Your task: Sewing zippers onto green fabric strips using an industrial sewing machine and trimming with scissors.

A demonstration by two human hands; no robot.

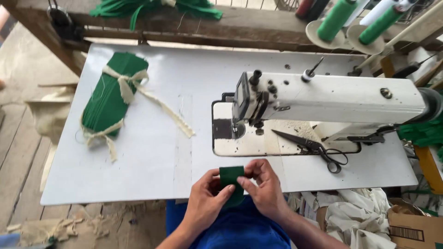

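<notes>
1. Two bare hands meet at the near edge of the white table (152,175), just in front of the sewing machine (332,99), and hold one small green cloth piece (231,177) between them.
2. That cloth piece is flat, matte and roughly rectangular; its lower end hangs past the table edge and is partly covered by the fingers.
3. Left of the sewing machine lies a thick bundle of green cloth (110,94), its layers stacked evenly and tied twice with frayed cream fabric strips.
4. At the sewing machine's base rest black metal scissors (318,150), blades closed, loops toward the table's near edge.
5. Behind the sewing machine stand green thread cones (339,18) on round pale holders; their tops are cut off by the frame.
6. The needle area sits in shadow under the machine head and is hard to make out.
7. The left hand (205,200) is curled, thumb over the cloth's lower left edge, fingers pinched shut on it.
8. The right hand (265,186) is arched, thumb and fingertips closed on the cloth's right edge.
9. Both forearms come up from the bottom of the view, elbows out of sight.
</notes>
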